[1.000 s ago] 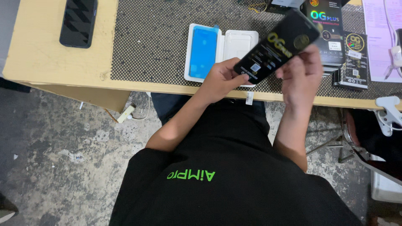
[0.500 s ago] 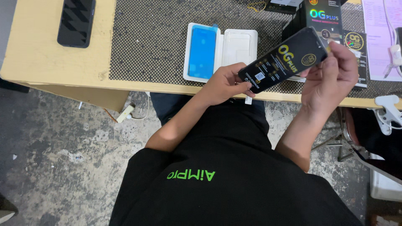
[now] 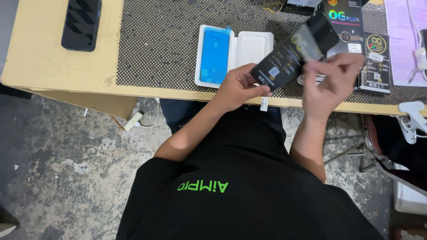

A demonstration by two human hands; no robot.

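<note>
spanning both hands (image 3: 284, 84), tilted black packet (image 3: 291, 51)

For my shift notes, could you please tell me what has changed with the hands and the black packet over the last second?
The right hand has shifted from the black packet's upper end to its lower edge, where its fingers now pull at a flat piece coming out. The packet has tilted flatter. The left hand keeps hold of the lower end. The white tray with the blue film, the phone and the boxes lie as before.
</note>
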